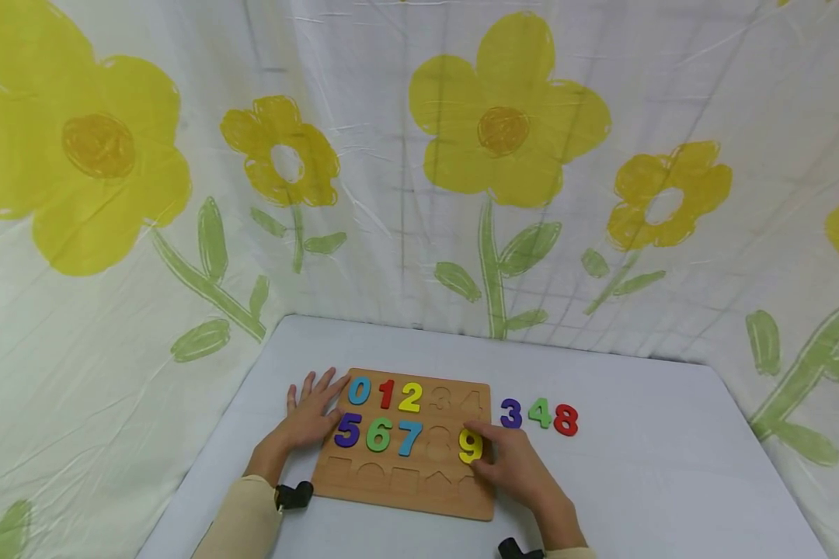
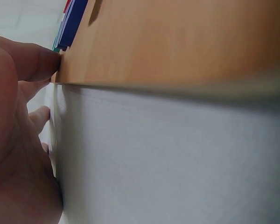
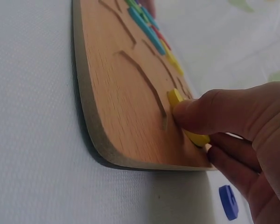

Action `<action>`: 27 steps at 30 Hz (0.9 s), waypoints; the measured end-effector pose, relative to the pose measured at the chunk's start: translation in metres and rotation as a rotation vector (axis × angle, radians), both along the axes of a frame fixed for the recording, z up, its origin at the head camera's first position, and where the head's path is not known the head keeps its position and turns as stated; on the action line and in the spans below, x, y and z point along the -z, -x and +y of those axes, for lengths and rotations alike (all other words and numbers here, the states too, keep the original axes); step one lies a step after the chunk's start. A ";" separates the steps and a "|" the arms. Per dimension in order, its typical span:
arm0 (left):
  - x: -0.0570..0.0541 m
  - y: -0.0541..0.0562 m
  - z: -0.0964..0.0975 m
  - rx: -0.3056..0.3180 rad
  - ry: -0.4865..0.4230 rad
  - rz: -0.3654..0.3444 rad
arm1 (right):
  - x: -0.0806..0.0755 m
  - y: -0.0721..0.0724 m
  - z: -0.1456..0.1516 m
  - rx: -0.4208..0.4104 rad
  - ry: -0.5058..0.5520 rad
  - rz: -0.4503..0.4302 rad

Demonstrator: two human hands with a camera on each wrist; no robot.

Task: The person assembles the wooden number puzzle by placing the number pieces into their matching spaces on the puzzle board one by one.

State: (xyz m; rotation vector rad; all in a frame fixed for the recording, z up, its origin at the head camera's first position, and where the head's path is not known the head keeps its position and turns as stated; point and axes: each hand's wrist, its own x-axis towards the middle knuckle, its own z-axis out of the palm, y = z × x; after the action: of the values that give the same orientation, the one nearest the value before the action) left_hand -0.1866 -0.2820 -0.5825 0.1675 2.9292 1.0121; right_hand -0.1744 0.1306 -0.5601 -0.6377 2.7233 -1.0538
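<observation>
A wooden number puzzle board (image 1: 419,497) lies on the white table, with the numbers 0, 1, 2, 5, 6 and 7 in its upper rows. My right hand (image 1: 524,466) pinches the yellow number 9 (image 1: 471,446) between thumb and fingers, at the right end of the second row. In the right wrist view the yellow 9 (image 3: 189,121) sits at the board's surface. My left hand (image 1: 311,415) rests along the board's left edge, fingers spread, with its thumb by the purple number 5 (image 1: 347,429). In the left wrist view that thumb (image 2: 37,63) touches the board's edge.
To the right of the board lie a purple 3 (image 1: 511,414), a green 4 (image 1: 540,413) and a red 8 (image 1: 565,420). Bare recesses show for 3, 4, 8 and a bottom row of shapes. A flower-printed curtain (image 1: 377,256) hangs behind the table.
</observation>
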 end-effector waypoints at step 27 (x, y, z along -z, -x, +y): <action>-0.017 -0.002 0.006 -0.006 0.033 -0.053 | -0.021 0.001 0.029 -0.010 0.273 -0.130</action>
State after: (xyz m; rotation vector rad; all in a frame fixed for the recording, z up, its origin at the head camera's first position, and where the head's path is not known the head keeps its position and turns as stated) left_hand -0.1841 -0.2759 -0.5652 0.1296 2.8985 0.9529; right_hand -0.1749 0.1599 -0.5388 -0.5953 2.4854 -1.4266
